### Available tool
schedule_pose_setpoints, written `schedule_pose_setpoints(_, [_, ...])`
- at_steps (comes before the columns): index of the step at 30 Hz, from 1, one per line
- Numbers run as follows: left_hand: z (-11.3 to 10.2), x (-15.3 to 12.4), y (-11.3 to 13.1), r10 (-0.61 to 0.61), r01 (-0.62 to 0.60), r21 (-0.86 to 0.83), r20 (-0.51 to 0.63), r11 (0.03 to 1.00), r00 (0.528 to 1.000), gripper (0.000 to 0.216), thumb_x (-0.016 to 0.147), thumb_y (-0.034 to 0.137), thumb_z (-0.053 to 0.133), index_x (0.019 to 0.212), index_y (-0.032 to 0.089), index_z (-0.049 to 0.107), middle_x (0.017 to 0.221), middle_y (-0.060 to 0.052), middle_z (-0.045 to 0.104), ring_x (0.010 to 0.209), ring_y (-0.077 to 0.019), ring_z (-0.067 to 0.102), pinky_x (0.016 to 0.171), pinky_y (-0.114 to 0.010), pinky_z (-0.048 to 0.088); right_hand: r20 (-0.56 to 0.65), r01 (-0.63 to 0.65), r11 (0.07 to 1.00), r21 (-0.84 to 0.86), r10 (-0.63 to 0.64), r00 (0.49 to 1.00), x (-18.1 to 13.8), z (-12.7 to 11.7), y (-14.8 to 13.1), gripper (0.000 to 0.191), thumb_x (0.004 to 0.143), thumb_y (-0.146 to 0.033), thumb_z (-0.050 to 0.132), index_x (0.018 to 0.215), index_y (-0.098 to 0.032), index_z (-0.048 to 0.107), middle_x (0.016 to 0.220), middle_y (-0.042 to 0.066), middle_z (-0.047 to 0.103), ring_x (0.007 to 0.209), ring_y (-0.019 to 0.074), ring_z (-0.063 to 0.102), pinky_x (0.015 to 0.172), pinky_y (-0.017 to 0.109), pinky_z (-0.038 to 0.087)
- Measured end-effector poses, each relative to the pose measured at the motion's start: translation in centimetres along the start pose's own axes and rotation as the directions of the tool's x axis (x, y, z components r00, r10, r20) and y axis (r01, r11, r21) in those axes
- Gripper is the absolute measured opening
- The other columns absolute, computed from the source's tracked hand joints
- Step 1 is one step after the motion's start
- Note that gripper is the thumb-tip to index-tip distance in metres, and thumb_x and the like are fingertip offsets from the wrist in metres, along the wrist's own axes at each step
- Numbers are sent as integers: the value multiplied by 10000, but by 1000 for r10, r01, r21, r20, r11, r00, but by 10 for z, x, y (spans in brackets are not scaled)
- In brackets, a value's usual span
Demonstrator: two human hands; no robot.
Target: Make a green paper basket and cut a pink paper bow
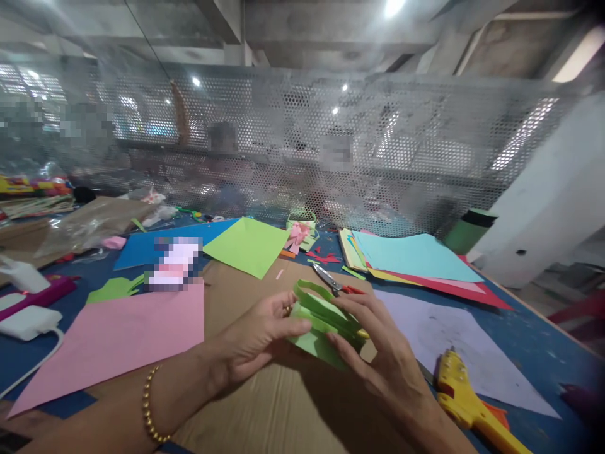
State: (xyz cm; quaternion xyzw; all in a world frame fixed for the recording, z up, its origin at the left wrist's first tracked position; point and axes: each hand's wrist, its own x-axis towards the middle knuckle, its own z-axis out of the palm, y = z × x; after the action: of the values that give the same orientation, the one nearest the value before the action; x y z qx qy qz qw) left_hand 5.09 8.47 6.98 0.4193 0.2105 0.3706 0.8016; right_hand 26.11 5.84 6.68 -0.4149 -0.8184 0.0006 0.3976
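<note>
Between my two hands is a folded green paper piece, shaped like a small open box or bag with a strip looping over its top. My left hand pinches its left side, thumb on the near face and fingers behind. On the right side, my right hand grips it with thumb low in front and fingers along the top edge. Something yellow shows at its right end, partly hidden by my fingers. Scissors with red handles lie just beyond the paper piece, on the brown cardboard.
A yellow glue gun rests on lilac paper at right. Pink paper, a green sheet and a blurred phone lie leftward. Coloured sheets are stacked back right. A perforated metal screen stands behind.
</note>
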Motion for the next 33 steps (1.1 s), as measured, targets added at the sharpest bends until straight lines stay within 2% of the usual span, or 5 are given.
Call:
schedule_pose_setpoints(4, [0, -1, -1, -41, 47, 105, -55, 993, 998, 354, 834, 245, 718, 1167, 174, 619, 1076, -102, 658, 805, -176, 664, 707, -347, 584, 19, -37, 999, 8, 37, 999, -2, -1, -1, 280, 926, -210, 612, 1203, -235, 583, 1179, 96, 569, 1130, 265, 550, 930, 426, 475])
schedule_pose_setpoints(12, [-3, 2, -2, -50, 66, 163, -97, 984, 994, 339, 850, 262, 702, 1160, 157, 615, 1073, -123, 680, 809, -172, 689, 683, -301, 603, -22, -149, 980, 132, 154, 988, -1, -11, 0, 195, 988, -287, 536, 1151, -268, 643, 1218, 85, 571, 1183, 247, 540, 991, 407, 439])
schedule_pose_setpoints(19, [-1, -2, -2, -148, 161, 178, -82, 971, 986, 388, 854, 336, 699, 1192, 206, 558, 1010, -119, 699, 585, -176, 710, 434, -224, 553, 5, -191, 968, 162, 193, 981, -1, -5, 4, 124, 962, -267, 580, 1016, -230, 685, 1088, 76, 619, 1088, 223, 582, 915, 349, 461])
schedule_pose_setpoints(28, [0, -1, -3, -96, 101, 119, -46, 988, 994, 395, 792, 295, 775, 1114, 146, 602, 979, -89, 663, 680, -145, 698, 612, -243, 586, 61, -215, 963, 163, 207, 976, 2, -6, -1, 116, 961, -258, 568, 928, -226, 674, 978, 61, 646, 950, 208, 616, 813, 333, 479])
schedule_pose_setpoints(33, [0, -2, -4, -98, 100, 141, -18, 985, 995, 379, 822, 320, 745, 1125, 148, 597, 993, -97, 662, 669, -149, 694, 584, -243, 557, 57, -220, 961, 167, 213, 975, 2, -7, -5, 139, 963, -247, 551, 880, -229, 661, 921, 49, 644, 900, 205, 616, 790, 331, 479])
